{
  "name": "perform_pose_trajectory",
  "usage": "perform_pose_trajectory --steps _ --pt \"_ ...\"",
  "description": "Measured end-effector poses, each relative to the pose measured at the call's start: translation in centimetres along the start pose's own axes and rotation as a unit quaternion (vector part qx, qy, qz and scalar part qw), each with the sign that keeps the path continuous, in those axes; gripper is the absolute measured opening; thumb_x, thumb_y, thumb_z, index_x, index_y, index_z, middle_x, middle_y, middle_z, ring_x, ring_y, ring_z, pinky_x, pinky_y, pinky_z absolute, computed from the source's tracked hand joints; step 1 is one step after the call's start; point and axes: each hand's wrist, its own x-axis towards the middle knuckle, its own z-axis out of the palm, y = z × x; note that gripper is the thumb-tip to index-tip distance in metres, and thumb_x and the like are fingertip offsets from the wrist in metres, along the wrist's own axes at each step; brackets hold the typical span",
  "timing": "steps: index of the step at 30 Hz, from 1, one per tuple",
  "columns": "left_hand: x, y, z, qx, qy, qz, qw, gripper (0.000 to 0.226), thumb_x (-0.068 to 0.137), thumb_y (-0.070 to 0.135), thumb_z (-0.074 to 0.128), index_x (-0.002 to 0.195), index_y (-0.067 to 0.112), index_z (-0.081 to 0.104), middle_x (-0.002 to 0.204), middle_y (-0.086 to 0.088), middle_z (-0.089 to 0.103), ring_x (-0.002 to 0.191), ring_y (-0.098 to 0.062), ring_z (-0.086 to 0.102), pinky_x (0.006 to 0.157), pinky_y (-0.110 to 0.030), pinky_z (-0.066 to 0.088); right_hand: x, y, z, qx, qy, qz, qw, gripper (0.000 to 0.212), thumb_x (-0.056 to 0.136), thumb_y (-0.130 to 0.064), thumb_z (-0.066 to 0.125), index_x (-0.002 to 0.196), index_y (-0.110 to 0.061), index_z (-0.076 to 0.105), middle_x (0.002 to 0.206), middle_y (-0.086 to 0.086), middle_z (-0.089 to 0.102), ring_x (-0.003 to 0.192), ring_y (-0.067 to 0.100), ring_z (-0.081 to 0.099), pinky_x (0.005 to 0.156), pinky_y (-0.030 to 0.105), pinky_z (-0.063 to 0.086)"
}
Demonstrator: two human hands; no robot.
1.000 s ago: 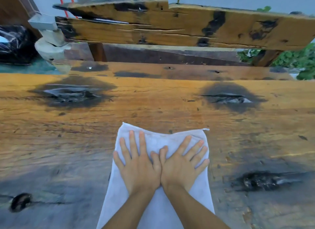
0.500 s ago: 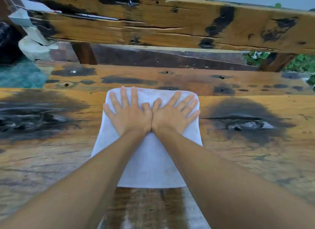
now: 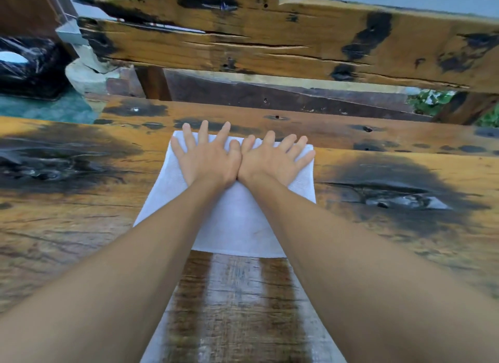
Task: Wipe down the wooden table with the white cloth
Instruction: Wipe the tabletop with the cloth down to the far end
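Far left, 9 to 10 o'clock: black plastic-wrapped bundle [image 3: 29, 65] on a green surface [image 3: 46, 110], pale stone blocks [image 3: 83, 76] just beside it toward 11.

Wooden table [image 3: 81, 227] fills the lower frame, orange-brown planks with big charred dark patches; one at 9 o'clock [image 3: 54, 160], another at 3 o'clock [image 3: 399, 195].

Centre: white cloth [image 3: 237, 222] lies flat on the table, far edge at the table's far edge, near edge just short of frame centre.

Left hand [image 3: 208, 157] flat on the cloth's far end, fingers straight and spread, pressing down, nothing gripped; three fingertips [image 3: 203, 125] poke past the cloth's far edge toward 12.

Right hand [image 3: 270, 160] just beside it at 1 o'clock of centre, also flat, fingers spread, pressing on the cloth, no grasp. Thumbs and hand heels touching each other. Both forearms stretched out from the bottom corners.

Toward 6 o'clock of the cloth: wet, darker shiny strip [image 3: 237, 308] on the wood between the forearms.

Beyond the table at 12: a lower plank, seat-like [image 3: 310, 127], with dark spots and holes, then a thick cracked beam [image 3: 270, 38] with black scorch marks running across the top.

Far right, 2 o'clock: green leaves [image 3: 432, 103] visible under the beam.
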Motion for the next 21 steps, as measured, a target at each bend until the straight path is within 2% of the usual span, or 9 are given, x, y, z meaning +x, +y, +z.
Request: perform_pose_trajectory --steps 6,11,21 --pt "-3.4 -0.4 0.5 -0.033 0.012 0.011 0.999 0.057 0.1 0.055 0.013 0.157 0.048 0.012 0.171 0.003 0.004 0.157 -0.03 -0.006 0.124 -0.054 -0.005 -2.5 2.3 0.3 0.014 0.003 -0.057 0.998 0.064 0.102 -0.057 0.014 0.162 -0.034 0.006 0.17 0.011 -0.009 0.156 0.029 -0.014 0.124 0.053 -0.011" --pt "-9.1 -0.8 0.7 -0.059 0.009 0.019 0.998 0.057 0.101 0.05 0.019 0.158 0.045 0.014 0.171 0.003 0.003 0.157 -0.029 -0.007 0.125 -0.053 -0.006 -7.2 5.8 0.3 0.033 -0.005 -0.082 0.996 0.063 0.104 -0.057 0.016 0.161 -0.037 0.003 0.171 0.007 -0.012 0.156 0.025 -0.015 0.124 0.051 -0.011" --pt "-29.6 -3.3 0.2 -0.09 -0.007 0.035 0.995 0.058 0.1 0.048 0.019 0.158 0.044 0.014 0.171 0.004 0.002 0.157 -0.027 -0.008 0.125 -0.052 -0.007 -24.4 16.6 -0.2 0.027 -0.033 -0.08 0.996 0.062 0.103 -0.06 0.018 0.16 -0.043 0.0 0.17 0.002 -0.015 0.156 0.021 -0.017 0.124 0.047 -0.013"
